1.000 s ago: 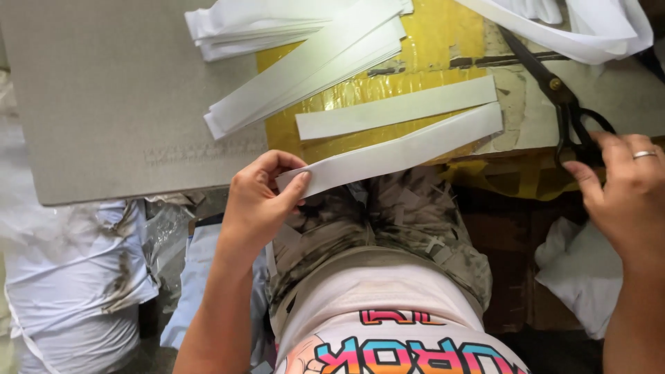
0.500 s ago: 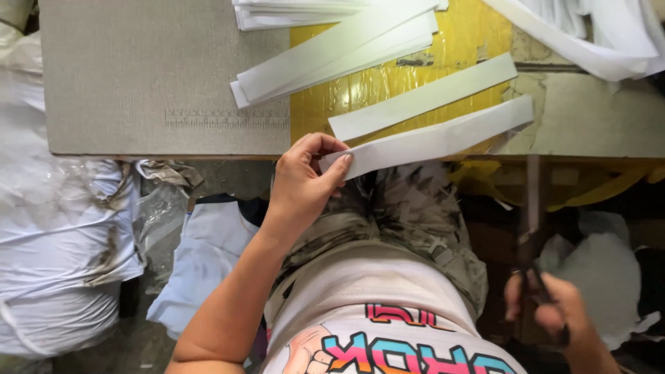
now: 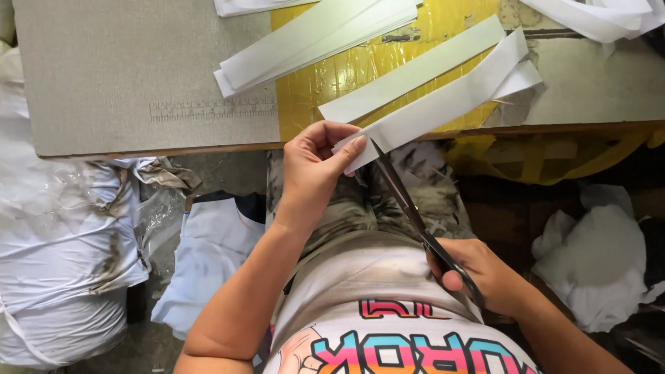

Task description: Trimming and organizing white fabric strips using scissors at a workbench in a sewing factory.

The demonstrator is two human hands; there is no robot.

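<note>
My left hand (image 3: pixel 315 163) pinches the near end of a long white fabric strip (image 3: pixel 450 100) that lies across the table's front edge. My right hand (image 3: pixel 485 273), low by my lap, grips a pair of black scissors (image 3: pixel 415 218). The blades point up and away, and their tips reach the strip's end right beside my left fingers. A second white strip (image 3: pixel 415 69) lies parallel just beyond it on the yellow taped patch (image 3: pixel 332 76).
The grey table (image 3: pixel 138 76) has a printed ruler scale near its front edge. A stack of white strips (image 3: pixel 312 38) lies farther back, with more white fabric (image 3: pixel 596 17) at the top right. White cloth bundles (image 3: pixel 62 263) sit on the floor at left, and white rags (image 3: pixel 596 263) at right.
My right hand has taken the scissors, dropped low beside my lap, then brought the blades up to the strip's end. My left hand has kept its hold on the strip.
</note>
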